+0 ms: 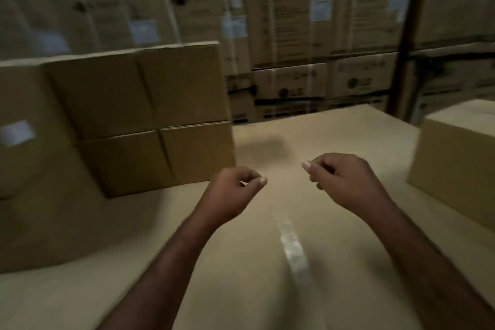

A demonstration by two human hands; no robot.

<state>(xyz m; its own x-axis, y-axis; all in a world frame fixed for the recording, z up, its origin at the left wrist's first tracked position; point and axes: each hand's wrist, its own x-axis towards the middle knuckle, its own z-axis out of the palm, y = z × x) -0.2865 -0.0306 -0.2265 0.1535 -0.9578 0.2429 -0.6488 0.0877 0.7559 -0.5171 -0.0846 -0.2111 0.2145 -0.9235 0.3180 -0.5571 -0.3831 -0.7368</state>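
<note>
We see left hand [235, 193] and right hand [345, 182] loosely curled, holding nothing, hovering over middle of large carton [321, 136]. Tape strip [293, 249] runs toward near edge. Stacked boxes [150, 115] on left edge, single box [455, 163] on right edge.

Just two bare arms in the shot. The left hand [235, 190] and the right hand [345, 182] are both uncovered. Same goes for the left forearm [171, 262] and the right forearm [417, 249], which are bare skin from the wrists all the way to the bottom edge of the shot. Both forearms look lean and narrow a bit toward the wrists. The left thumbnail [263, 181] and the right thumbnail [306, 165] show up clearly enough, both cut short with rounded tips. The knuckles on the right hand read as soft bumps. It's all pretty motion-blurred though, so I can't tell finer stuff like skin lines or hair.
</note>
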